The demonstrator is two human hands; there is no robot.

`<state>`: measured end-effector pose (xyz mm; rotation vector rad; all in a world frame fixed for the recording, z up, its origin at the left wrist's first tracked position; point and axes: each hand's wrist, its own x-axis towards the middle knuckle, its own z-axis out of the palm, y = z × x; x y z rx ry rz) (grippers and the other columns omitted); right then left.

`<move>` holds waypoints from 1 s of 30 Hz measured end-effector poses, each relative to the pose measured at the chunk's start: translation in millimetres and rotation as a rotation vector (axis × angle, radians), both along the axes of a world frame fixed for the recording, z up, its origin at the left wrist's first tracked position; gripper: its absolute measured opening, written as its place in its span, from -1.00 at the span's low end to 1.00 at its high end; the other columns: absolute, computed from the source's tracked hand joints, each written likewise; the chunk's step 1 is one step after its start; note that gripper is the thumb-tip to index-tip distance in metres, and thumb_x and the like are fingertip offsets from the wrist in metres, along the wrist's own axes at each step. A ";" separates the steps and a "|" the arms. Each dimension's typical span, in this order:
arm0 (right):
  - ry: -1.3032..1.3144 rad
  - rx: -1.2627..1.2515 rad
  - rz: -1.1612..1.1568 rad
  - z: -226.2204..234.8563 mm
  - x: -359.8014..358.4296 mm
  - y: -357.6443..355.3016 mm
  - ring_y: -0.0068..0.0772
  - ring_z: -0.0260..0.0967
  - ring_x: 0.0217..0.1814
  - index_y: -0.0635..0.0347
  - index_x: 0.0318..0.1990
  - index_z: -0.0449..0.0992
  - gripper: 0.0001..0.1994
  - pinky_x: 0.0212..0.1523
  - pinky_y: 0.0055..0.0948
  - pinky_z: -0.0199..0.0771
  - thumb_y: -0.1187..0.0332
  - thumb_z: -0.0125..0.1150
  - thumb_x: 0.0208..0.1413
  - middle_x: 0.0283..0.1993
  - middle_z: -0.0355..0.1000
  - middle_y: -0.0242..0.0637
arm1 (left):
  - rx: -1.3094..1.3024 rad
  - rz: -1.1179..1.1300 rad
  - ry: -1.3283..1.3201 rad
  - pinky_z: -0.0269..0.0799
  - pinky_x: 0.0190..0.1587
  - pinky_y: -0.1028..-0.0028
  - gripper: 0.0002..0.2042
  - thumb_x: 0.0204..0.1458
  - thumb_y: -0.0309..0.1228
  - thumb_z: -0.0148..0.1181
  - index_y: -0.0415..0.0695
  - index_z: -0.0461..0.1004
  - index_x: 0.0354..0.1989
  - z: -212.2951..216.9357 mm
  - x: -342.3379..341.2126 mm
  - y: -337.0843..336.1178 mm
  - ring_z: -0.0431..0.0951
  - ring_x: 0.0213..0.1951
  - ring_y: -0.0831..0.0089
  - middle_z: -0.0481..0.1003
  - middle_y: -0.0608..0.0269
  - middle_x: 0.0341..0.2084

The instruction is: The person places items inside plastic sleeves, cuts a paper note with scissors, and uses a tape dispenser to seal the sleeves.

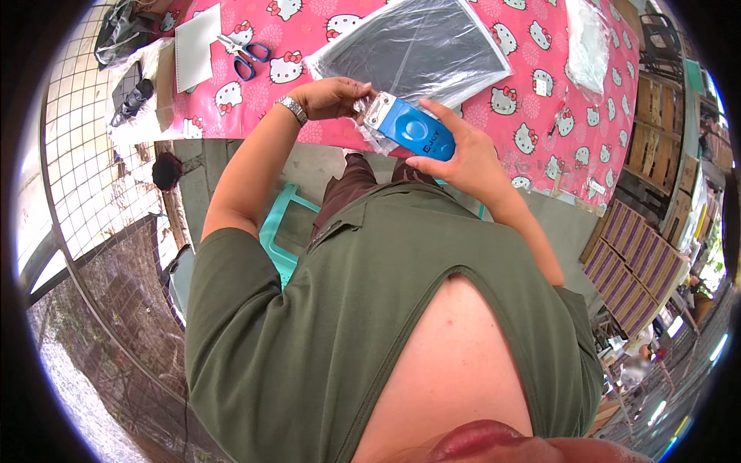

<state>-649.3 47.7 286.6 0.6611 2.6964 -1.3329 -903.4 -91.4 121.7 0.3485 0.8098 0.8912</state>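
Observation:
My right hand (455, 154) grips a blue clipper-like device (413, 129) with a silver metal head, held over my lap in front of the table edge. My left hand (332, 96), with a metal watch on its wrist, pinches the clear plastic wrapping (369, 133) bunched around the device's silver end. Both hands are close together, just below a flat dark item in a clear plastic bag (421, 46) lying on the table.
The table has a pink cartoon-cat cloth (532, 85). On it lie blue-handled scissors (245, 55), a white sheet (193, 46) and crumpled clear plastic (587, 38). A teal plastic stool (282, 231) stands under me. Stacked purple-striped cartons (633, 270) are at right, wire mesh fencing (85, 170) at left.

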 end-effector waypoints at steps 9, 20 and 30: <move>0.031 0.053 -0.058 -17.3 -4.1 -12.9 -0.03 0.45 -0.24 -0.28 0.26 0.28 -0.22 -0.17 -0.16 0.47 0.16 0.43 -0.26 -0.26 0.40 -0.11 | 0.036 0.008 0.140 0.47 -0.12 0.43 -0.41 0.21 0.00 -0.05 -0.42 0.40 0.01 26.7 -18.8 27.5 0.57 -0.32 0.41 0.56 0.13 -0.32; 0.017 0.091 -0.006 -19.0 5.2 -23.9 -0.04 0.40 -0.35 -0.37 0.29 0.25 -0.20 -0.28 -0.17 0.44 0.19 0.42 -0.23 -0.36 0.31 -0.13 | 0.088 -0.189 0.200 0.48 -0.16 0.41 -0.53 0.24 -0.16 -0.04 -0.30 0.36 0.14 29.7 -26.5 24.2 0.56 -0.29 0.43 0.56 0.16 -0.23; -0.047 0.127 0.043 -21.1 21.8 -26.6 -0.10 0.38 -0.38 -0.35 0.28 0.25 -0.21 -0.30 -0.19 0.44 0.17 0.41 -0.23 -0.39 0.31 -0.15 | 0.103 -0.134 0.544 0.49 -0.12 0.48 -0.59 0.25 -0.17 -0.03 -0.13 0.38 0.18 33.0 15.4 1.1 0.58 -0.23 0.50 0.58 0.16 -0.24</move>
